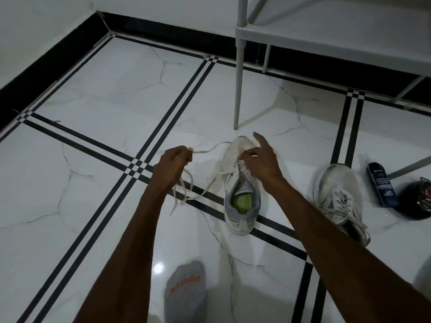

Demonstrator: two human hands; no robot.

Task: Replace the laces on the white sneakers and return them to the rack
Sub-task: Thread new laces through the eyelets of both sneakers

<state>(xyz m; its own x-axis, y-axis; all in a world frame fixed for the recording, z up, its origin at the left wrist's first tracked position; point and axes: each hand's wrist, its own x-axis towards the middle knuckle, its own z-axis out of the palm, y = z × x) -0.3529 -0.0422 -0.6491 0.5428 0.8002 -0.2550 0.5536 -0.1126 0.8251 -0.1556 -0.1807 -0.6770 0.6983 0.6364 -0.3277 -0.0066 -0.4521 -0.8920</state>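
The white sneaker (241, 187) being worked on stands on the tiled floor (93, 183) straight ahead of the person, heel toward them and toe pointing away at the rack (240, 66), so its long axis runs along their line of reach. The right hand (261, 159) is on it, fingers pinching at the front eyelets, forefinger stuck out. The left hand (172, 163) sits well to the left, fist curled round the lace (203, 190), which runs across to the eyelets. Pulling leftward looks the likely move. The second sneaker (338, 197) lies off right, laced.
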